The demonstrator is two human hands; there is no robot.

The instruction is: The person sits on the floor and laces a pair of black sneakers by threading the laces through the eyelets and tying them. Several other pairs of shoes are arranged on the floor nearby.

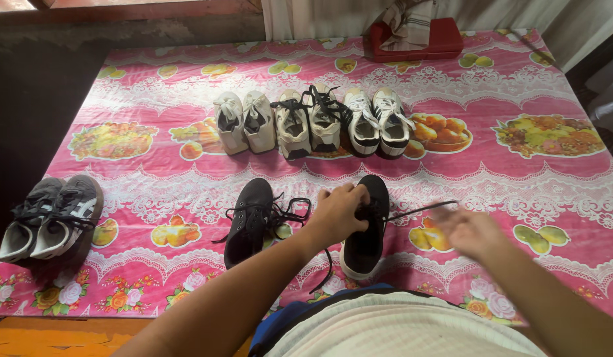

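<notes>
Two black lace-up shoes lie near me on a pink fruit-patterned tablecloth (154,178). My left hand (337,213) rests on the right black shoe (367,241), fingers closed over its laces. My right hand (466,231) is blurred, just right of that shoe, at the end of a black lace (422,210) stretched out to the right; whether it grips the lace I cannot tell. The other black shoe (250,221) lies to the left with loose laces.
Three pairs of pale sneakers (313,122) stand in a row at mid-table. A grey pair (51,218) sits at the left edge. A red box (419,39) with a cloth on it stands at the far edge.
</notes>
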